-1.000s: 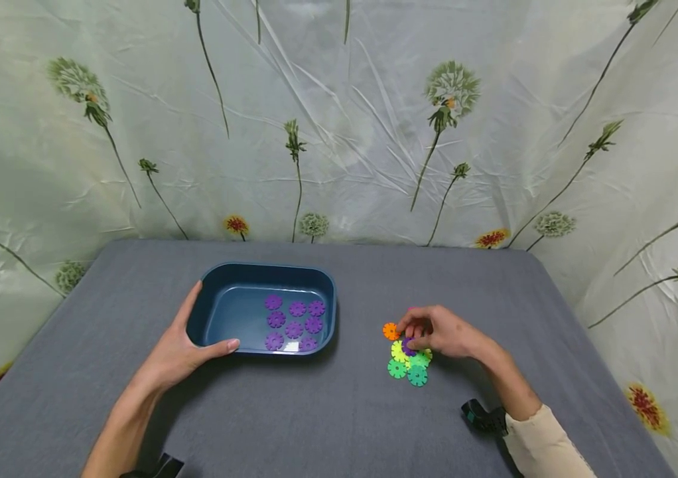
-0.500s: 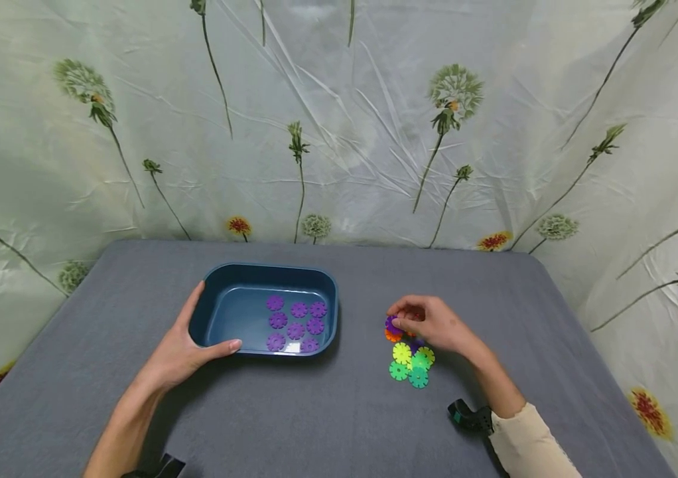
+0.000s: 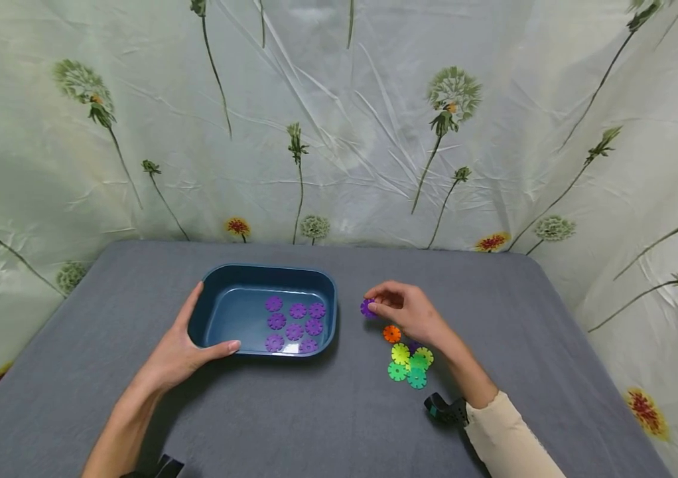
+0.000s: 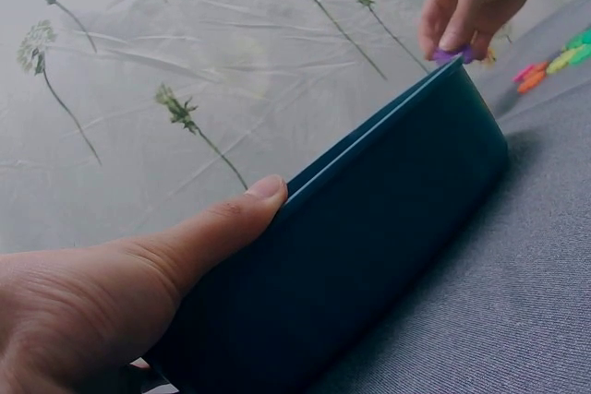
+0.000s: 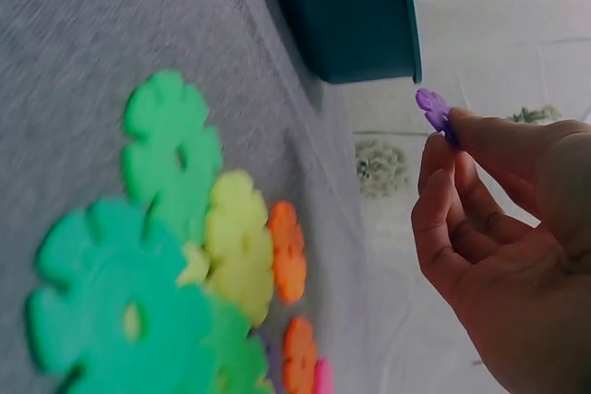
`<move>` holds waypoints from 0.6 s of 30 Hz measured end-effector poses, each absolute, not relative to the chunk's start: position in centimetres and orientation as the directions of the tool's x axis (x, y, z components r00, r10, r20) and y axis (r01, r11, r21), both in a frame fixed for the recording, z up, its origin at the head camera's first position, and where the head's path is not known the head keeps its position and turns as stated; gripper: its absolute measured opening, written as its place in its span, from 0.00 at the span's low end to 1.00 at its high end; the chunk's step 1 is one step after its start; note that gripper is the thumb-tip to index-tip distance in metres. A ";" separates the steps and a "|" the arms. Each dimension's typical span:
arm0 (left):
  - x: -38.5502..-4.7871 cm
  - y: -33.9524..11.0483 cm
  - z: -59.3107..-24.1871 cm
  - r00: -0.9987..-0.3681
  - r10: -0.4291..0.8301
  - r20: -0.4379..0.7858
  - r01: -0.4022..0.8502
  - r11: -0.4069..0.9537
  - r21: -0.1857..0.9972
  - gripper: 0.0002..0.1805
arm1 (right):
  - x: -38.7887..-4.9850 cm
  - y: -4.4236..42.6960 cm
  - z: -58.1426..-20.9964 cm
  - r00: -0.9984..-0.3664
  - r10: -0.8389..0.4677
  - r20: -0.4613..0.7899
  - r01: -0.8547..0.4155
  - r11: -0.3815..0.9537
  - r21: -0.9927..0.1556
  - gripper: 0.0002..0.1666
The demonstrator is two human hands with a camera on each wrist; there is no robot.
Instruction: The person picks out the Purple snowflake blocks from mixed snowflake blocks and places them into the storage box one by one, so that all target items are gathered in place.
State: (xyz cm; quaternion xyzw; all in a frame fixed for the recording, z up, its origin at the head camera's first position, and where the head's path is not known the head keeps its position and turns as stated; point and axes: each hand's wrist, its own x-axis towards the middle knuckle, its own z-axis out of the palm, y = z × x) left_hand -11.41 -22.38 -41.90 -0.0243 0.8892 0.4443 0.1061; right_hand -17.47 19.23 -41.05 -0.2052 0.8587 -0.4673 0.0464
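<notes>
My right hand [image 3: 413, 315] pinches a purple notched plastic disc [image 3: 366, 307] between thumb and fingertips, just right of a dark blue rectangular bin [image 3: 228, 322]. In the right wrist view the pinched purple disc [image 5: 436, 113] is raised and tilted, apart from the bin's wall [image 5: 355, 20]. My left hand [image 3: 179, 352] grips the bin's left end, its thumb [image 4: 263, 193] on the near rim and the other fingers along the left side. Several purple discs [image 3: 294, 331] lie flat in the right half of the bin.
Right of the bin, on the grey cloth [image 3: 327, 425], lies an overlapping cluster with orange [image 3: 391, 334], yellow [image 3: 400, 353], green [image 3: 397, 371] and teal discs [image 3: 417, 378]. A bit of pink [image 5: 323, 376] shows in the right wrist view. Behind hangs a dandelion-print curtain [image 3: 363, 133].
My right hand has taken a purple disc from the cluster and carried it left and away from me, towards the bin. The left hand and bin have stayed in place.
</notes>
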 end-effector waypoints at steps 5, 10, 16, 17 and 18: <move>-11.4 -22.3 -41.8 -0.976 0.049 -0.212 -0.142 0.599 0.788 0.75 | -17.6 18.1 -40.2 -0.919 -0.377 0.116 -0.297 0.469 -0.831 0.10; -11.4 -22.2 -41.7 -0.977 0.053 -0.207 -0.136 0.594 0.792 0.74 | -17.8 16.9 -39.8 -0.920 -0.368 0.133 -0.281 0.386 -0.879 0.09; -11.4 -22.3 -41.7 -0.977 0.047 -0.209 -0.140 0.599 0.788 0.74 | -17.9 15.3 -39.9 -0.919 -0.373 0.128 -0.223 0.223 -0.949 0.09; -11.4 -22.3 -41.8 -0.977 0.048 -0.210 -0.140 0.597 0.790 0.74 | -17.9 15.0 -39.9 -0.919 -0.373 0.127 -0.217 0.208 -0.954 0.09; -11.3 -22.3 -41.8 -0.976 0.048 -0.211 -0.142 0.596 0.790 0.74 | -17.9 14.7 -39.9 -0.919 -0.374 0.128 -0.214 0.198 -0.956 0.08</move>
